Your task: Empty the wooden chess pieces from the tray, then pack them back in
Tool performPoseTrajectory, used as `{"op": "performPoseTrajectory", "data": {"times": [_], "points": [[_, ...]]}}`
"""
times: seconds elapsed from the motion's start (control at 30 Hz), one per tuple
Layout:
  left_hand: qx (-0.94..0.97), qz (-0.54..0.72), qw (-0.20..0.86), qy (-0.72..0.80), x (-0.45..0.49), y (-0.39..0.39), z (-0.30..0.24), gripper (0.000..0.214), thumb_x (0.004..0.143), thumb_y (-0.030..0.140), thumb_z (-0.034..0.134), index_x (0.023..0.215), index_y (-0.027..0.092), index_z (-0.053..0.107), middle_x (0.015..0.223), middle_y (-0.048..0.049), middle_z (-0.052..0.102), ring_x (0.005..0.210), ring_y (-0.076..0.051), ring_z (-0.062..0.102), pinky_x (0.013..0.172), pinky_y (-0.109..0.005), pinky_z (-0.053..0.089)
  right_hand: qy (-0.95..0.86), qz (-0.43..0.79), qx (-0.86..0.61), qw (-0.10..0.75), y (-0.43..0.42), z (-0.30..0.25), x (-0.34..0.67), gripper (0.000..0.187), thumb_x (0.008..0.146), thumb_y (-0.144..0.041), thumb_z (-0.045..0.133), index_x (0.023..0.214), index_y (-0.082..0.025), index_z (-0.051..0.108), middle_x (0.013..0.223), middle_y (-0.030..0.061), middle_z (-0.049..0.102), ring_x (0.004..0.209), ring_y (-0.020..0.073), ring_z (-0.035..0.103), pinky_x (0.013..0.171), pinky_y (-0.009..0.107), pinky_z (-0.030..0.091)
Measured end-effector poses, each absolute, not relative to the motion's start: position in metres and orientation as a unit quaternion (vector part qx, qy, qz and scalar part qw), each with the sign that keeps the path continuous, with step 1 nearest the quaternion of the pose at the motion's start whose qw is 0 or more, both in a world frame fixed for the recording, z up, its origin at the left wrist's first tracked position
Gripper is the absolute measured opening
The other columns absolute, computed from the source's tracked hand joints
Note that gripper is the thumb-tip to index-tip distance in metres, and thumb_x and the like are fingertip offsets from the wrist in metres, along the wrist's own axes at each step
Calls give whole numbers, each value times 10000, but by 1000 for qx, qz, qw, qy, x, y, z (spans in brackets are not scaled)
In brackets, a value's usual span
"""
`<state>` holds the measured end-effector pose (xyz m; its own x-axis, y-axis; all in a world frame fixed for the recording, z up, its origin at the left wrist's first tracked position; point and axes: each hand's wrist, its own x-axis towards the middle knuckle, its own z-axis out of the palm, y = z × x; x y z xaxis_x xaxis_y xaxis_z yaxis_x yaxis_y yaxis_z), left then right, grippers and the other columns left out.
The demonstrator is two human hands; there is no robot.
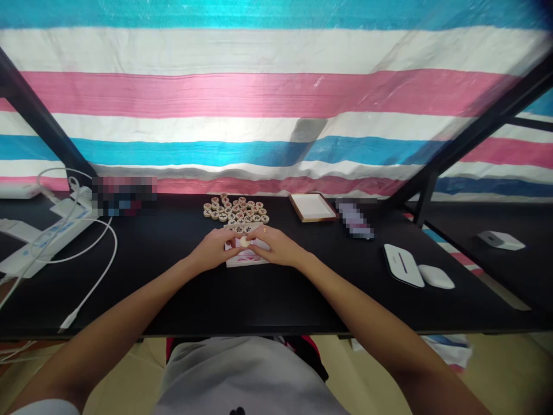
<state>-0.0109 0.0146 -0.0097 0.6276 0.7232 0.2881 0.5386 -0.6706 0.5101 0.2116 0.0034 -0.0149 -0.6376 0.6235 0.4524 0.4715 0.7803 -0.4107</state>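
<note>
Over a shallow box [245, 263] with pink print showing inside, my left hand [215, 249] and my right hand [276, 245] meet at a pale round xiangqi piece [245, 241]. Fingertips of both hands are closed on this piece, one from each side. Along the box's far edge lies a row of xiangqi pieces [239, 229] with dark characters, partly hidden by my fingers. Just beyond, several loose xiangqi pieces [235, 208] with red or dark characters lie face up on the black table [259, 300].
A box lid [313, 206] lies at the back right beside a blurred-out item [355, 219]. Farther right are a white flat device [402, 265] and a white rounded case [436, 276]. A power strip [47, 242] and white cables [116, 242] occupy the left. A striped sheet [259, 95] hangs behind.
</note>
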Motion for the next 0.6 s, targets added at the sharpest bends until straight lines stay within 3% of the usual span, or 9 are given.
{"op": "performPoseTrajectory", "data": {"times": [0.6], "points": [[879, 261, 218, 335, -11, 14, -7, 241, 824, 355, 592, 991, 194, 654, 736, 11, 625, 689, -126, 569, 690, -248, 427, -886, 149, -321, 299, 3, -16, 208, 177, 899, -322, 512, 1021, -209, 572, 932, 52, 644, 892, 171, 601, 815, 304, 476]]}}
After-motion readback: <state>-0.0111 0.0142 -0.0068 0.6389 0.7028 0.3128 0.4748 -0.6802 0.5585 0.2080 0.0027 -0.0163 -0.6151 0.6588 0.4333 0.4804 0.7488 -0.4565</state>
